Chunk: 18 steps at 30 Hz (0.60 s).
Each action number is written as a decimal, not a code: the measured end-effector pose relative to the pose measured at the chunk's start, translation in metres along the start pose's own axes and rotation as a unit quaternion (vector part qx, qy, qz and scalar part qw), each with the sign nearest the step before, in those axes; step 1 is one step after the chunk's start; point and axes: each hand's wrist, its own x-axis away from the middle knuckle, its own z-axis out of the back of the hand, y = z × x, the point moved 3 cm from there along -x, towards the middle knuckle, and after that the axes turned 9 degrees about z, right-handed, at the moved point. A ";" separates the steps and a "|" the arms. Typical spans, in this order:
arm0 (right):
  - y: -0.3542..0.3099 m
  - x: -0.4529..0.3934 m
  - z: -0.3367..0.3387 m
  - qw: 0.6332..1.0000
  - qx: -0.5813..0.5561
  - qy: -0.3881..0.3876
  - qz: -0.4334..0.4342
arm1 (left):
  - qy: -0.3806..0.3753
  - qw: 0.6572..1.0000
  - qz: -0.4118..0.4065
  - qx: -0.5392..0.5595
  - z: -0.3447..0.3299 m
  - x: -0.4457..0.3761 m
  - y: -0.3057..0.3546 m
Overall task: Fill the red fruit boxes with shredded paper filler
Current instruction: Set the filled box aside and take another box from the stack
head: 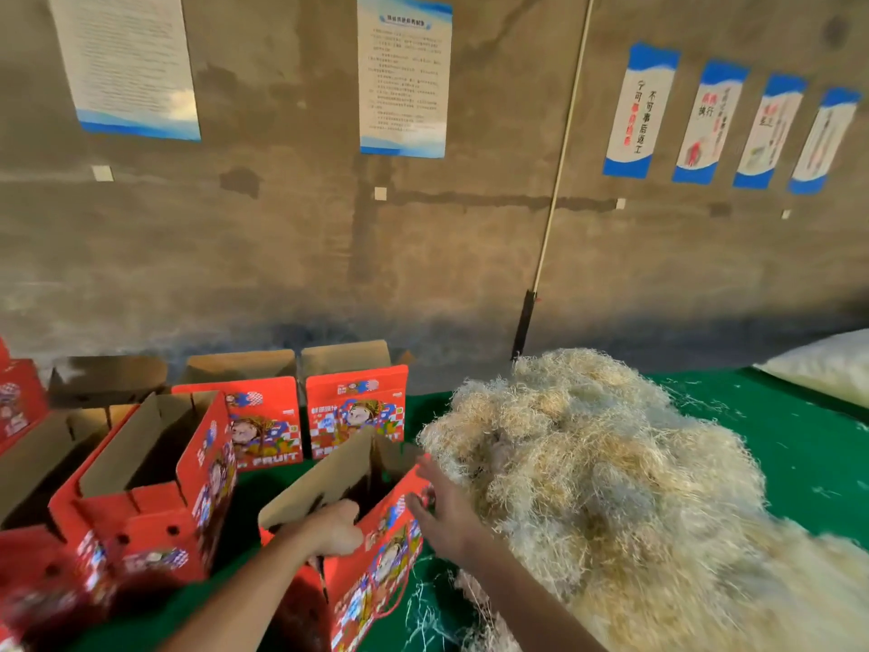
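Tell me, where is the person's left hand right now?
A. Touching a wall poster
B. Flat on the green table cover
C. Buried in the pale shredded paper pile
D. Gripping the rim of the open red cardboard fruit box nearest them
D: the left hand curls over the near rim of the open red cardboard fruit box, while the right hand reaches toward the pale shredded paper pile.

One head view, close over the work.
I look forward and slightly down across the tabletop (776, 440) to the wall (282, 228); both forearms enter from below.
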 end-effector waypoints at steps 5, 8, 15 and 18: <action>0.012 0.047 -0.001 0.995 0.087 -0.023 0.030 | -0.008 0.999 -0.050 -0.005 -0.030 0.049 0.019; 0.017 0.068 -0.008 0.986 0.154 -0.042 0.052 | -0.012 0.998 -0.061 0.002 -0.044 0.069 0.023; 0.021 0.097 -0.018 0.965 0.242 -0.087 0.058 | -0.034 0.998 -0.058 0.018 -0.064 0.094 0.015; 0.019 0.106 -0.016 0.944 0.312 -0.076 0.074 | -0.046 0.997 -0.057 0.033 -0.068 0.102 0.009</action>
